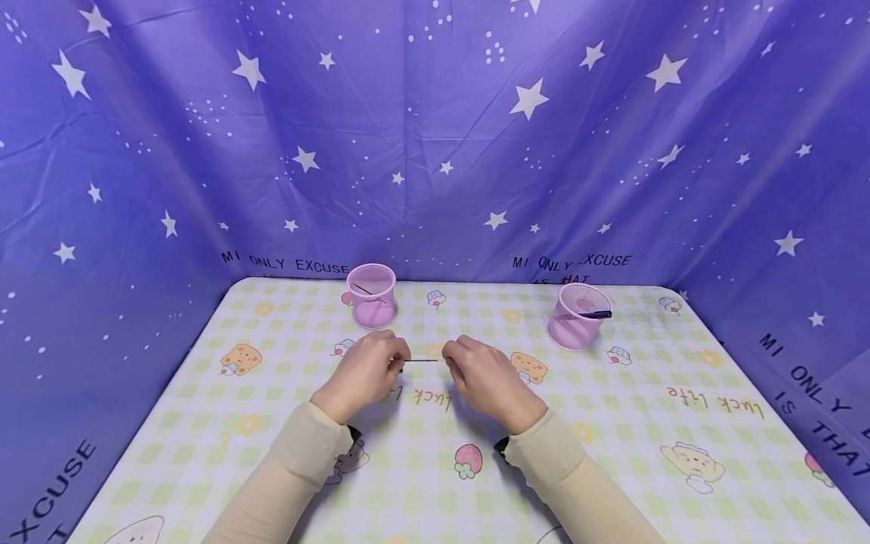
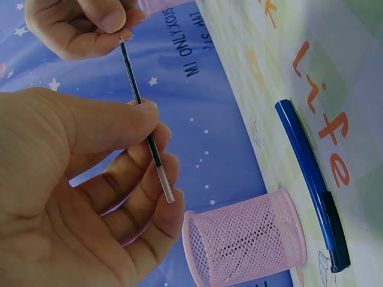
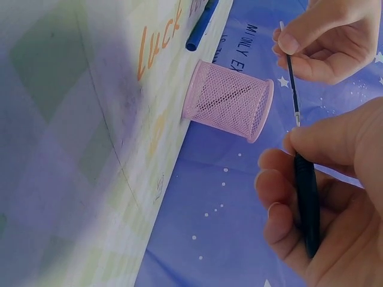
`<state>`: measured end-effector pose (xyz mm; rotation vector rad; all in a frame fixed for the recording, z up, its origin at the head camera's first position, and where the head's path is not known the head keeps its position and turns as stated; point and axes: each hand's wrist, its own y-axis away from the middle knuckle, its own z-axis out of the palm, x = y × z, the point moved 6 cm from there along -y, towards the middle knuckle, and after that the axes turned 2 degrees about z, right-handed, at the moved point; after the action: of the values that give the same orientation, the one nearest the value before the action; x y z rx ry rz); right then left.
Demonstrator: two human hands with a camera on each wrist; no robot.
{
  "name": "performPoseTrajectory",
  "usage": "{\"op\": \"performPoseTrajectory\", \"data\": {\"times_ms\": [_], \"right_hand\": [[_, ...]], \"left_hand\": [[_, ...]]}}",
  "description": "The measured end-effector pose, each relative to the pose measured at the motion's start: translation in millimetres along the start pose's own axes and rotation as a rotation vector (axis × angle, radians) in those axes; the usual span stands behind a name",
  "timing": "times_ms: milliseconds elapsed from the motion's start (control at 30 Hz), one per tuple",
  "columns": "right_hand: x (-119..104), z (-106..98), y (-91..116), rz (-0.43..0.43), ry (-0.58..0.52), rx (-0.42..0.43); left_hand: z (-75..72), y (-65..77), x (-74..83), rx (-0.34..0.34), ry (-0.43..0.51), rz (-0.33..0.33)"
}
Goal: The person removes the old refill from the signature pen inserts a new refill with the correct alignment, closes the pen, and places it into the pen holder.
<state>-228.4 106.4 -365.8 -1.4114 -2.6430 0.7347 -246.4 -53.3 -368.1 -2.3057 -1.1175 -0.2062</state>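
Observation:
Over the table, my left hand [image 1: 363,372] pinches a pen refill [image 2: 136,89] between thumb and fingers. The refill is thin, dark along most of its length and clear at its tail end. My right hand [image 1: 495,379] holds a dark pen grip section [image 3: 307,206] with ridges near its top, lying along the curled fingers. The refill's metal tip meets the right thumb and fingertips at the top of this piece. A blue pen barrel [image 2: 308,176] with a dark clip lies on the tablecloth beside the left hand, mostly hidden by it in the head view.
A pink mesh pen cup [image 1: 374,311] with a thin dark stick inside stands behind my left hand. Another pink mesh cup [image 1: 569,334], at the back right, has a dark pen [image 1: 595,314] leaning on its rim. A purple starry curtain [image 1: 421,151] encloses the checked tablecloth [image 1: 421,491].

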Motion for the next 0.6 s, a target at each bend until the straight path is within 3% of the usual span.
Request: {"op": "performPoseTrajectory", "data": {"times_ms": [600], "right_hand": [[1.5, 1.0, -0.4, 0.018, -0.036, -0.006]], "left_hand": [[1.1, -0.2, -10.6, -0.040, 0.027, -0.072]]}}
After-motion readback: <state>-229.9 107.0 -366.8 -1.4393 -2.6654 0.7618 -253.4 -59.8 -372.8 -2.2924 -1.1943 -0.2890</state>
